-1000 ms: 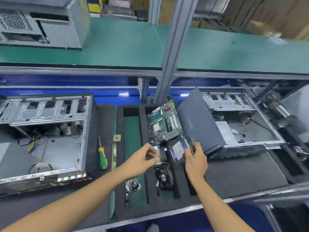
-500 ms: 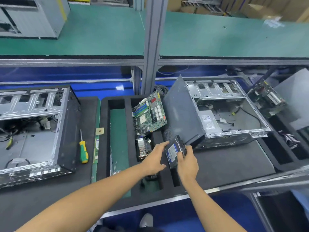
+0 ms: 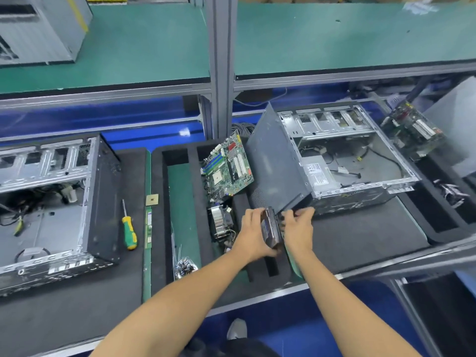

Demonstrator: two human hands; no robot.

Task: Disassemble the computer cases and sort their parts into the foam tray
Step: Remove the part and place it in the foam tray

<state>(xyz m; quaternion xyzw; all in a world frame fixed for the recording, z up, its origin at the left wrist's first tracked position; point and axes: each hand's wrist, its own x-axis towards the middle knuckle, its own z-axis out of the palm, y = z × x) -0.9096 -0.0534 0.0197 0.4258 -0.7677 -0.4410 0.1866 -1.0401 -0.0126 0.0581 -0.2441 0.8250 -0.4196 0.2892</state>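
Head view: both hands, left hand and right hand, pinch what looks like a slab-shaped metal drive above black foam tray.

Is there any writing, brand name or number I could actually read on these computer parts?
None is readable.
White label on the silver power supply box in the right-hand open case: print too small.
Label on the dark hard drive held by both hands: blurred.
Green motherboard leaning in the black foam tray: markings too small.
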